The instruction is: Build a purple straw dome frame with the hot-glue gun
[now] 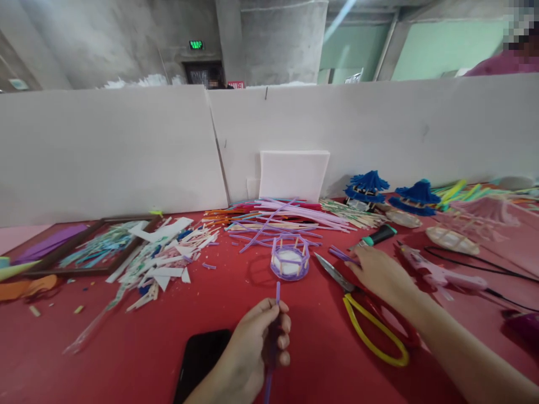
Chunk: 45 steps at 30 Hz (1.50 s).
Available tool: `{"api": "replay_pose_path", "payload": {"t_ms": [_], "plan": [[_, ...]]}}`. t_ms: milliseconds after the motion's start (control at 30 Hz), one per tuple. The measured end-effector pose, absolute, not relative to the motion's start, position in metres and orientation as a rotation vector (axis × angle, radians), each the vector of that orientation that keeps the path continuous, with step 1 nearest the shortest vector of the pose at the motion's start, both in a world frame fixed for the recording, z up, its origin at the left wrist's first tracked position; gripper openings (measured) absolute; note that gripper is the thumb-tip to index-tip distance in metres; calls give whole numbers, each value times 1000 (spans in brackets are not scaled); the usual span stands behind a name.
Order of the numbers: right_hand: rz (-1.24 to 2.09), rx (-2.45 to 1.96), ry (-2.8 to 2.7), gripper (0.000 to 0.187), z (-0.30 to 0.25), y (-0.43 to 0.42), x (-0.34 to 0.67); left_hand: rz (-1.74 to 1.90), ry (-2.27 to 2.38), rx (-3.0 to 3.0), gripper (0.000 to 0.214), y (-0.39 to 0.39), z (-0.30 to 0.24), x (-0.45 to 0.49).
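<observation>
My left hand (263, 336) is closed around a purple pipe cleaner (278, 293), held upright with its tip above my thumb and its other end below my fist. Just beyond stands a small round frame (289, 259) of purple pipe cleaners and light wooden posts with a white base. Over to the right, my right hand (374, 272) reaches across the scissors, its fingertips pinched on short purple pipe cleaner pieces (342, 254) on the table. Under that wrist lie the scissors (357, 314), blades part open, with one yellow and one red handle.
A black phone (200, 359) lies by my left forearm. Loose pipe cleaners (290, 216) are piled at the back, with white scraps (172, 252) to the left. On the right are a pink glue gun (442, 272), its cable, a green-black handled tool (379, 235) and blue-roofed models (366, 188).
</observation>
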State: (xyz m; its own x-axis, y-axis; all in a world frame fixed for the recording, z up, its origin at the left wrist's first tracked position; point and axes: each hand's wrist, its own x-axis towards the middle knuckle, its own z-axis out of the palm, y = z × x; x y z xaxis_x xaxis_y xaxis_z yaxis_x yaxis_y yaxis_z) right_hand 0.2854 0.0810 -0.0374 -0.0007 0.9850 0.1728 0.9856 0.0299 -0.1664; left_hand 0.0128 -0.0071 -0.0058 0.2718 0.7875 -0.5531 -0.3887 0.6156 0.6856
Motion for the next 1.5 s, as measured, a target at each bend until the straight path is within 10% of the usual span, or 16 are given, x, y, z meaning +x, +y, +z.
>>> {"api": "replay_pose_path", "payload": {"t_ms": [733,900,1067,1500], "plan": [[516,-881,-2645,33,-1,15,203,593,958,641,14,-12,-6,13],[972,-1065,-2181,8,-2,15,200,610,888,692,20,-13,-10,14],[1403,-1133,-1533,21,-12,14,191,657,854,720,26,-12,-10,14],[1096,-1166,-1846,32,-10,3,183,663,894,785,37,-14,-14,15]]}}
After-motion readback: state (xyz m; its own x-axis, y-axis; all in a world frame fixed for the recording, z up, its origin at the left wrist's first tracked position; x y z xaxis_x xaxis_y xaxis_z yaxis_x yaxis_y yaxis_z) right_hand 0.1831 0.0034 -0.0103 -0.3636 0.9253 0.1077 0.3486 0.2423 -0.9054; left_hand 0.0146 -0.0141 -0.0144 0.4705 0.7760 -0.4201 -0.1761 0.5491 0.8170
